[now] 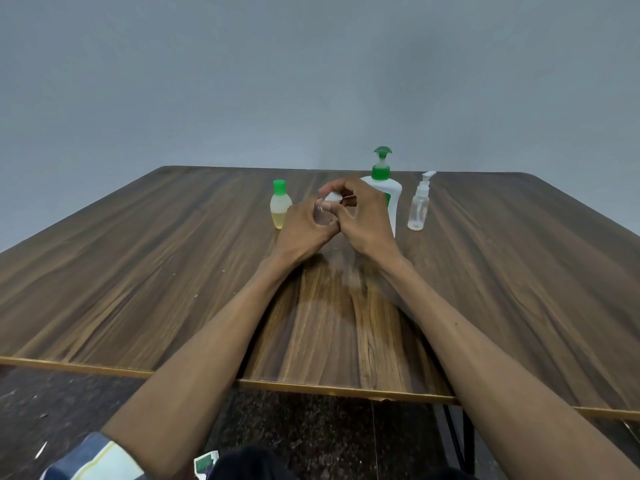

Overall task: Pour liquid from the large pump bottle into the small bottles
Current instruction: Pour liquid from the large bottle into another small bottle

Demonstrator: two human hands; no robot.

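1. Clear bottle (320, 216): held just in front of the pump bottle (388, 199), above the table (138, 271).
2. Left hand (304, 226): curled round the clear bottle's body.
3. Right hand (360, 220): fingers pinched on its white cap (333, 196).
4. Green-cap bottle (280, 209): upright, left of the pump bottle, beside the left hand.
5. Spray bottle (419, 206): upright, just right of the pump bottle.
6. Wood-grain table; plain grey wall (311, 81) behind.

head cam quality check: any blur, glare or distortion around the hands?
Head view: wide-angle stretch bows the table edge and enlarges the forearms; flat, soft lighting, faint shadows; a pale smear or glare on the wood just below the wrists; the clear small bottle between left hand and right hand is soft, mostly hidden.
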